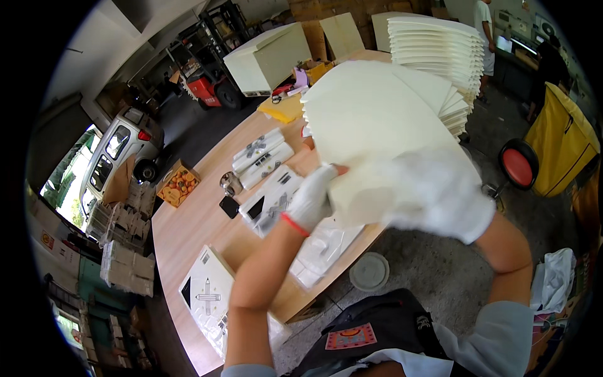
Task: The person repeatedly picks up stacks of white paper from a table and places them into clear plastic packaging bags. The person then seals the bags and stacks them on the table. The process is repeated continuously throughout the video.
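Note:
A stack of large cream paper sheets point(370, 119) lies on the wooden table in front of me, its left edge ragged with layers. My left hand point(311, 198), in a white glove with bare fingertips and a red band at the wrist, grips the near left corner of the sheets. Over their near right part is my right hand point(440, 195), also white-gloved; motion smears its fingers, so their grip cannot be made out. Below the left hand are clear plastic bags point(320, 251) and a wrapped pack of paper point(273, 198) with a printed label.
Another wrapped pack point(207, 295) lies at the table's point(182, 232) near left. Two white rolls point(264, 160), a metal tin point(230, 183), a black phone point(229, 207) and a fruit-printed box point(178, 183) stand beyond. A tall sheet stack point(433, 53) rises behind; a red-seated stool point(519, 164) is right.

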